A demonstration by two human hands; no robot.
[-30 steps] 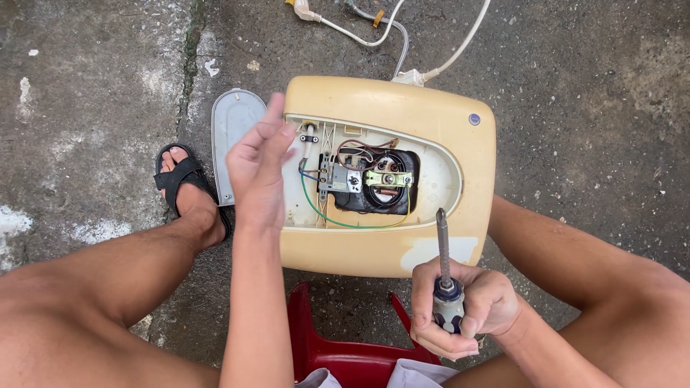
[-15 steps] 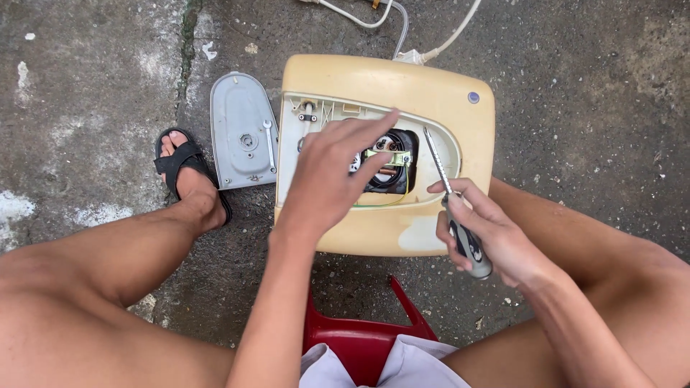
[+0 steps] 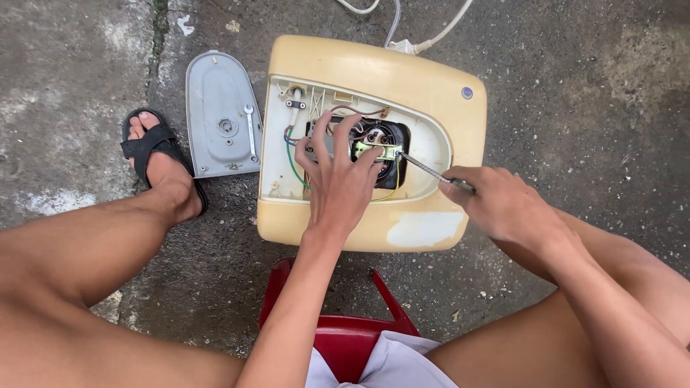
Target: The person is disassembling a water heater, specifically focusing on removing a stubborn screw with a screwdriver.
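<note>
Working inside the open casing [image 3: 374, 79] on the ground, the left hand [image 3: 338, 179] presses spread fingers on the wired unit [image 3: 374, 151], holding nothing. The right hand [image 3: 503, 205] is wrapped around a screwdriver [image 3: 424, 167], tip at the unit. Probably a screw is being turned; steady alignment matters next. A grey cover [image 3: 219, 115] lies beside.

Bare arms and bare legs, no sleeves; the left hand [image 3: 338, 183] and right hand [image 3: 503, 208] wear no gloves, rings or watch. White cloth shorts [image 3: 392, 366] at the lap, a black rubber strap sandal [image 3: 147, 144] on the left foot
</note>
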